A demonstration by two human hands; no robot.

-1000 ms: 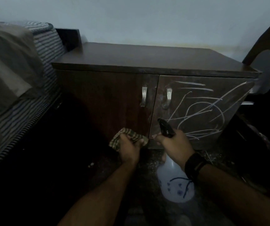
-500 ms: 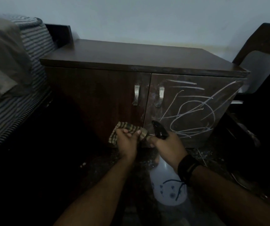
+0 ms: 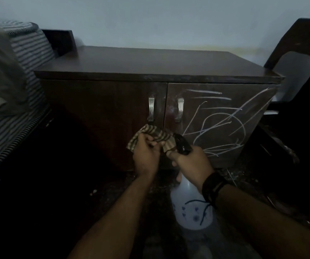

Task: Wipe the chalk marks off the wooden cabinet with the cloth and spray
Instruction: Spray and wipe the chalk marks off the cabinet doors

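A striped mattress (image 3: 15, 94) with grey bedding lies at far left, its edge running beside the dark floor (image 3: 75, 184); next comes the cabinet (image 3: 150, 66), dark wood, standing against the pale wall (image 3: 150, 19), both doors closed, a metal handle on each near the centre seam. The left door (image 3: 103, 118) looks clean; the left hand (image 3: 145, 155) is closed around a bunched striped cloth (image 3: 156, 135), held in front of the lower seam between the doors, whether touching the wood I cannot tell. Just right of it, the right hand (image 3: 193, 161) grips the neck of a spray bottle (image 3: 191, 206), fingers wrapped below the black nozzle (image 3: 182, 145), which reaches up to the cloth; the white body with blue flowers hangs below the hand over the floor; a dark band (image 3: 214, 187) circles that wrist. White chalk marks (image 3: 223, 124), loops and slashes, cover the right door (image 3: 215, 165); a dark chair (image 3: 300, 71) stands at far right, close beside the cabinet.
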